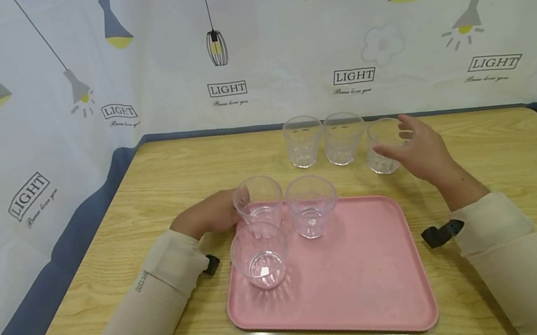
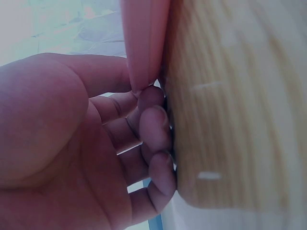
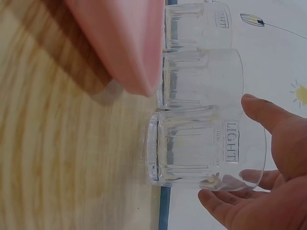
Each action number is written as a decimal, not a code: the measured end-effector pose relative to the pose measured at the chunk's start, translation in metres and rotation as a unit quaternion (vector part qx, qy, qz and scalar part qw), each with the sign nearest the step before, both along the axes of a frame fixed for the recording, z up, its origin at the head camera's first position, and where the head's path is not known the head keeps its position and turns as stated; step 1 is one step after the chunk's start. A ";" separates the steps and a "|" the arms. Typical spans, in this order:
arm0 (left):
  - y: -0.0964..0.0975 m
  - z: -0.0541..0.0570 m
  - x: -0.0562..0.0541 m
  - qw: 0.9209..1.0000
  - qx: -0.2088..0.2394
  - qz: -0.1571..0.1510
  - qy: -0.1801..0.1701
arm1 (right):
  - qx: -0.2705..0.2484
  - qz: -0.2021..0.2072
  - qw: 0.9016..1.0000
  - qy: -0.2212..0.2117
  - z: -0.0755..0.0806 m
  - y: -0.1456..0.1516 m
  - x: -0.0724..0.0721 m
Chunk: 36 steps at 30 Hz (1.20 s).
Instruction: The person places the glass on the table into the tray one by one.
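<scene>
My left hand [image 1: 214,213] is at the left rim of a pink tray [image 1: 356,268]. In the left wrist view its thumb lies on the tray's edge [image 2: 146,43], fingers curled against its underside by the tabletop. My right hand [image 1: 424,151] spreads around the rightmost clear tumbler [image 1: 382,156] of a back row. In the right wrist view, thumb and fingertips stand either side of that tumbler's rim [image 3: 259,148], loosely bent. Three more clear tumblers stand upright on the tray: one front left [image 1: 263,266], one behind it [image 1: 266,212], one to its right [image 1: 311,212].
Two other clear tumblers, one at the left [image 1: 302,141] and one in the middle [image 1: 342,139], complete the back row on the wooden table [image 1: 499,161]. A white curtain [image 1: 273,38] printed with lamps hangs behind the table and along its left side.
</scene>
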<state>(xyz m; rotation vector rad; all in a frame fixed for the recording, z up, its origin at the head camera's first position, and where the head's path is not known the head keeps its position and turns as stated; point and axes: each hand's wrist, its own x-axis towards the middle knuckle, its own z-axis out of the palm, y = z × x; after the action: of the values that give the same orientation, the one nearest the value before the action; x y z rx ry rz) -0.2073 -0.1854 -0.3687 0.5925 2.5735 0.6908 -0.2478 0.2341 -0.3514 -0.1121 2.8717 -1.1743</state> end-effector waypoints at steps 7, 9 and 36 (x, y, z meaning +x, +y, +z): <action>0.000 -0.001 0.000 1.000 -0.002 0.004 -0.001 | -0.005 -0.001 1.000 0.014 0.007 -0.001 0.011; -0.001 -0.001 0.000 1.000 0.000 0.004 -0.001 | -0.006 -0.001 1.000 0.017 0.011 -0.001 0.015; 0.000 0.000 0.001 1.000 0.003 -0.009 0.008 | -0.011 0.056 0.998 0.025 0.044 -0.014 0.062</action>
<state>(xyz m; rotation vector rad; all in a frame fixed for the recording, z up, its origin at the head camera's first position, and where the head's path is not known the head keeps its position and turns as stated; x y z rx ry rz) -0.2060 -0.1857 -0.3684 0.6244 2.5787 0.6922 -0.1855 0.2201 -0.3078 -0.3017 2.8524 -1.2008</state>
